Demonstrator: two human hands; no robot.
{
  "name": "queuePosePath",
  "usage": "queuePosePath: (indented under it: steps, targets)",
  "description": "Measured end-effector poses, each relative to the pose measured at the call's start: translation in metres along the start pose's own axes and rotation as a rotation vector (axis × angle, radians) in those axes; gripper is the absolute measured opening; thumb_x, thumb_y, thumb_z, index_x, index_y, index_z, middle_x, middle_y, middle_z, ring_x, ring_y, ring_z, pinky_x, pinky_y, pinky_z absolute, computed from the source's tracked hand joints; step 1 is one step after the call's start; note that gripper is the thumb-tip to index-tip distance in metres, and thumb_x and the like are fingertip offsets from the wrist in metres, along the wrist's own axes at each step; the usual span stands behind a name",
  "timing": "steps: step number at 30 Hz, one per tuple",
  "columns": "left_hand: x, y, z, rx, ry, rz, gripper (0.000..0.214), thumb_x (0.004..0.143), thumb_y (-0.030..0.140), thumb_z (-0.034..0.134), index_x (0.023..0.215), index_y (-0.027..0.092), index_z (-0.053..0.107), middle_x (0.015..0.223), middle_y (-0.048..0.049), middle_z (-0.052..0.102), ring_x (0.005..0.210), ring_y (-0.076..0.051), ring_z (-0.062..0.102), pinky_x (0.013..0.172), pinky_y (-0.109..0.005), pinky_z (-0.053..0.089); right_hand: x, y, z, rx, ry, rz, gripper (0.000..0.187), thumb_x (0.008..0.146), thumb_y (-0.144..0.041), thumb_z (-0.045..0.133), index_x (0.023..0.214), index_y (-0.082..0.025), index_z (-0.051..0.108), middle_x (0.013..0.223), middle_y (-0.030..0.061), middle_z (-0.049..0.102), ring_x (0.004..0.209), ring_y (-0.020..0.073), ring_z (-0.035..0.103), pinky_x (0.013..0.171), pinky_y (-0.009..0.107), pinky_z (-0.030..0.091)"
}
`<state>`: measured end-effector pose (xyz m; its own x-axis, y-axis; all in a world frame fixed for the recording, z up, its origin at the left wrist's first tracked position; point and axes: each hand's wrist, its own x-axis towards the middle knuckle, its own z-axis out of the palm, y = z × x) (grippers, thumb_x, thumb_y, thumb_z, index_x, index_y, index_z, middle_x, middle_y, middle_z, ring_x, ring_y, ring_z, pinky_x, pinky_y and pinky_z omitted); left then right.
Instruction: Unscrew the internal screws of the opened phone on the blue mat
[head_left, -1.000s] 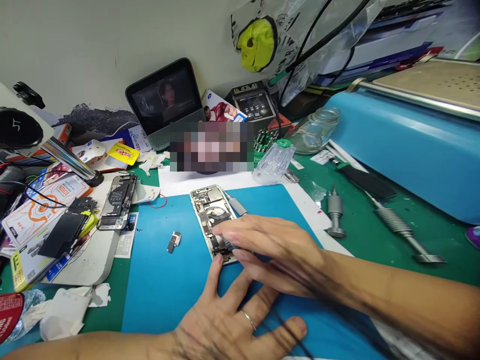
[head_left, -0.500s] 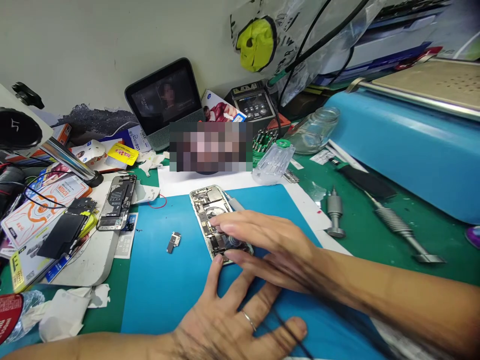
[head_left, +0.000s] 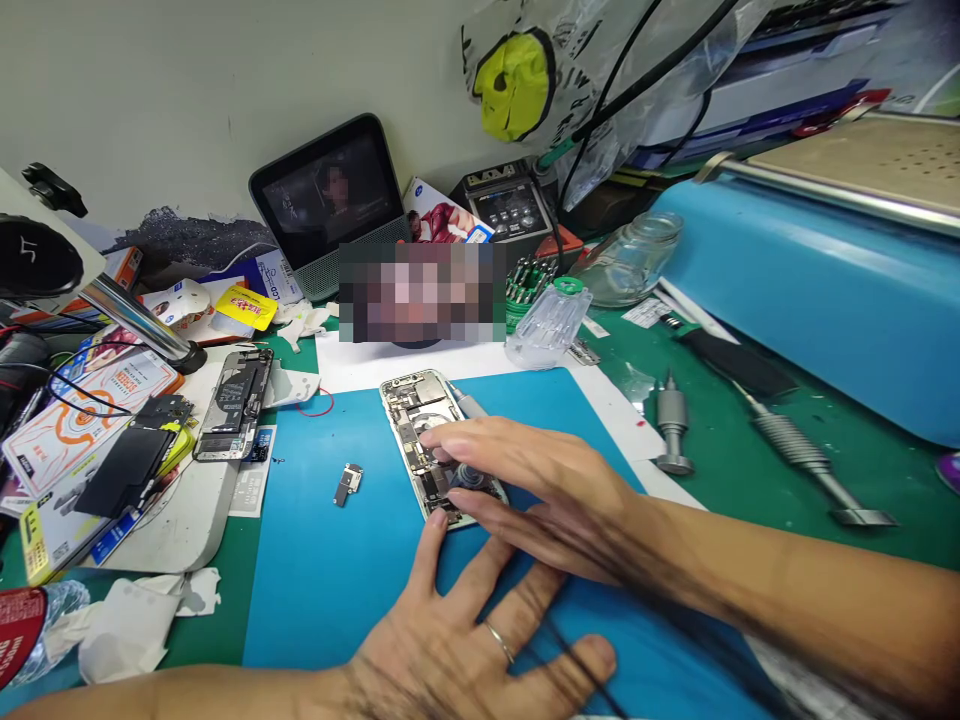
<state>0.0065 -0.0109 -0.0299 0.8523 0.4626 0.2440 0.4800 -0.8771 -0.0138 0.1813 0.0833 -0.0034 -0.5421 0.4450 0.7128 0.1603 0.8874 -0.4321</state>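
Observation:
An opened phone [head_left: 414,420] lies on the blue mat, its boards and inner parts bare. My right hand [head_left: 540,465] reaches over its right half, fingers curled round a dark grey, rounded tool [head_left: 469,480] that looks like a screwdriver; its tip is hidden. My left hand [head_left: 465,625], wearing a ring, is spread palm down on the mat, with one fingertip at the phone's lower edge. A slim light-grey stick [head_left: 466,402] shows beside the phone's upper right, partly behind my right hand. Left of the phone lies a small metal part [head_left: 347,485].
Another opened phone [head_left: 234,405] and several boxes crowd the left side. Behind the mat stand a bit holder [head_left: 531,280], a clear plastic container [head_left: 549,325] and a glass jar [head_left: 634,260]. Two grey screwdrivers [head_left: 673,425] lie right. Dark blurred strands cross the lower view.
My right hand's fingers have shifted slightly, and more of the dark grey tool shows between them. My left hand and the phone stay in place.

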Motion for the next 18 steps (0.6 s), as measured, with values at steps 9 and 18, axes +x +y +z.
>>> queuePosePath:
  steps: [9,18]
  targets:
    - [0.0003,-0.0001,0.0002,0.017,-0.003,0.0,0.047,0.097,0.04,0.05,0.142,0.031,0.043,0.147,-0.0107,0.042,0.134,-0.038,0.036,0.105,-0.068,0.026,0.0001,-0.0015,-0.0012,-0.026,-0.012,0.0,0.067,0.088,-0.008,0.058,0.147,-0.021,0.028,0.122,0.011,0.066,0.119,0.016,0.062,0.097,0.029,0.057]
    - [0.0002,-0.0005,-0.0024,0.022,0.004,0.003,0.048,0.096,0.04,0.05,0.143,0.03,0.042,0.147,-0.0103,0.043,0.134,-0.037,0.037,0.106,-0.067,0.025,-0.0006,-0.0015,-0.0003,-0.026,-0.011,-0.013,0.062,0.09,-0.009,0.055,0.146,-0.019,0.03,0.122,0.0114,0.066,0.119,0.0158,0.061,0.098,0.029,0.056]
